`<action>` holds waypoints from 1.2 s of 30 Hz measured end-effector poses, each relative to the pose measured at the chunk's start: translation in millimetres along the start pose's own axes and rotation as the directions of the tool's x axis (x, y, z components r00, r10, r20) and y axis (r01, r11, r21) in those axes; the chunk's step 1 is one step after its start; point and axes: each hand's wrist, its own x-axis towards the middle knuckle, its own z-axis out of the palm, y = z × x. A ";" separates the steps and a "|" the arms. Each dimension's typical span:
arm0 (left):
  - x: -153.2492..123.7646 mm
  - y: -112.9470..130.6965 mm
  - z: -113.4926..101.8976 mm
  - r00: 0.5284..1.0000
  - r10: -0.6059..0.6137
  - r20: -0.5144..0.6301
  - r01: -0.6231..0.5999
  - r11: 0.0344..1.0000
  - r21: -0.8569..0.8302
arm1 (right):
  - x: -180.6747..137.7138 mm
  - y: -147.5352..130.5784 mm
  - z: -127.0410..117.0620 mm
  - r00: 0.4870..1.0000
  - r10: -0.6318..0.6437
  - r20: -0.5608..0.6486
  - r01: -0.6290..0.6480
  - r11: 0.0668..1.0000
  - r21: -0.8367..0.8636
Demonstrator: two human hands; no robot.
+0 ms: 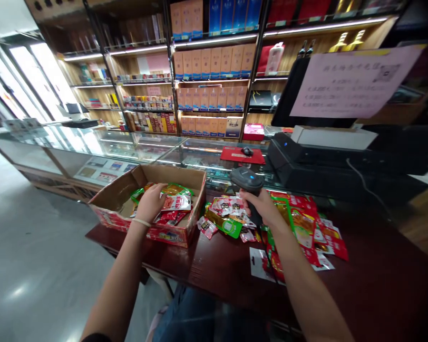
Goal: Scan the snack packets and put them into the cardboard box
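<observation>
My right hand is wrapped around the handle of a black barcode scanner, held above a pile of snack packets. A cable hangs from the scanner's handle. Over on the left, my left hand reaches into an open cardboard box. Its fingers are curled at the edge of a white and red snack packet, their tips partly hidden. Red and green packets lie under and around that hand. More red and green packets are heaped beneath and beside my right forearm.
The dark red table carries the box and the packets. Behind it runs a glass display counter, with a mouse on a red mat. A monitor with a paper notice stands at right. Stocked shelves line the back wall.
</observation>
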 end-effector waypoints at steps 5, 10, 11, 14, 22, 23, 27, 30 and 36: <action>12.8 75.9 -1.3 0.987 0.144 -0.078 -0.152 0.981 -0.120 | -3.7 -17.6 -44.1 0.996 -0.002 -0.085 0.000 1.000 -0.026; 25.8 180.7 41.4 0.940 0.335 -0.061 -0.336 0.883 -0.329 | -17.5 -32.1 -96.5 0.976 0.001 -0.219 -0.013 0.998 -0.054; 28.0 197.0 56.9 0.935 0.353 -0.042 -0.342 0.862 -0.373 | -20.9 -34.5 -105.7 0.970 -0.002 -0.242 -0.012 0.998 -0.054; 34.5 233.4 107.8 0.921 0.389 0.036 -0.328 0.820 -0.470 | -31.9 -40.3 -130.2 0.951 -0.012 -0.310 0.000 0.999 -0.037; 34.3 275.9 193.1 0.859 0.386 0.335 -0.302 0.912 -0.277 | -51.9 -41.0 -167.9 0.932 -0.026 -0.362 0.030 1.000 0.006; 31.3 277.6 197.6 0.834 0.389 0.391 -0.321 0.919 -0.228 | -51.7 -40.2 -169.0 0.929 -0.020 -0.369 0.025 1.000 0.010; 23.4 277.9 206.3 0.816 0.369 0.444 -0.322 0.929 -0.181 | -46.7 -37.0 -166.8 0.929 0.000 -0.370 0.003 1.000 0.008; 26.1 271.2 205.3 0.818 0.408 0.406 -0.298 0.904 -0.307 | -42.0 -36.3 -160.4 0.936 -0.003 -0.351 0.002 1.000 -0.005; 37.6 245.1 198.5 0.938 0.228 0.263 0.028 0.704 -0.709 | -36.4 -41.4 -138.7 0.938 -0.024 -0.346 0.010 0.999 -0.043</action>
